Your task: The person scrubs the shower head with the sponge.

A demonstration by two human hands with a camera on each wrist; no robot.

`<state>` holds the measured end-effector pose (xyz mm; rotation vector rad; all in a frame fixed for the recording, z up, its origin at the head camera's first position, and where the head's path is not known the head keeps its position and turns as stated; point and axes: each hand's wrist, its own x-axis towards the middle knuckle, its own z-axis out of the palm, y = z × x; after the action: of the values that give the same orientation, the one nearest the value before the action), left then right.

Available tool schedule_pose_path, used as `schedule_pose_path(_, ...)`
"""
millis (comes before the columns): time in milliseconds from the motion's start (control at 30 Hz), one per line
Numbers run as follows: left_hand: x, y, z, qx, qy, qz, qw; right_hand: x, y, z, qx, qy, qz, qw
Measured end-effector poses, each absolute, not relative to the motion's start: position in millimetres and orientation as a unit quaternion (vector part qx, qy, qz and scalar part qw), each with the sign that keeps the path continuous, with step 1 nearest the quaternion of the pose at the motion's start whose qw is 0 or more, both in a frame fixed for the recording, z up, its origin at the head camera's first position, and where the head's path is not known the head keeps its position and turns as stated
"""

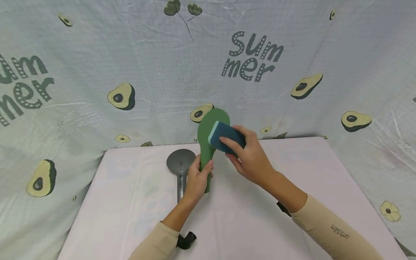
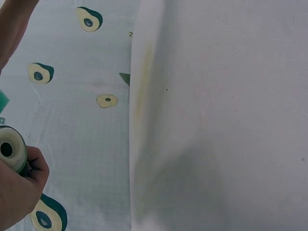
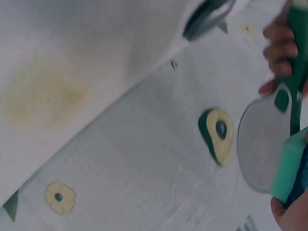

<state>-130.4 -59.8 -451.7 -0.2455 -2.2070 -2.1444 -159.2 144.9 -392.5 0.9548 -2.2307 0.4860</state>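
Note:
My left hand (image 1: 196,180) grips the handle of a green handheld shower head (image 1: 209,122), holding it tilted up above the table. Its pale perforated face (image 3: 260,144) shows in the right wrist view, and the left wrist view shows the hollow handle end (image 2: 15,144). In my right hand (image 1: 255,159) is a sponge (image 1: 229,137), dark blue on one side and teal on the other, pinched between fingers and thumb. The sponge lies against the green back of the shower head near its neck; exact contact is hard to tell.
A dark grey shower head (image 1: 180,160) lies on the pink-white table (image 1: 136,195), its handle partly behind my left arm. A cloth (image 1: 162,83) printed with avocados hangs behind the table. Black wrist mounts (image 1: 186,240) show at the arms.

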Motion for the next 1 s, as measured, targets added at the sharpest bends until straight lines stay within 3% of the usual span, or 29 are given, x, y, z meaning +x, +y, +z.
schedule_pose_path(233,-128.5,-58.6,-450.2,-0.08,-0.704,-0.705,-0.01,-151.4,131.1,-402.9,0.408,-0.839,0.122,0.339)
schedule_pose_path(433,-128.8,-60.8,-450.0,-0.083,-0.705,-0.703,-0.029,-166.4,142.7,-383.9,0.366,-0.849,0.178,0.337)
schedule_pose_path(700,-123.7,-56.7,-453.3,-0.113,-0.688,-0.713,-0.078,-191.5,162.6,-361.4,0.277,-0.869,0.295,0.285)
schedule_pose_path(867,-122.5,-55.8,-455.9,-0.143,-0.679,-0.715,-0.083,-191.3,164.6,-366.4,0.279,-0.866,0.321,0.264)
schedule_pose_path(1000,-123.0,-57.7,-456.5,-0.165,-0.686,-0.703,-0.091,-181.8,161.2,-373.4,0.299,-0.857,0.316,0.277)
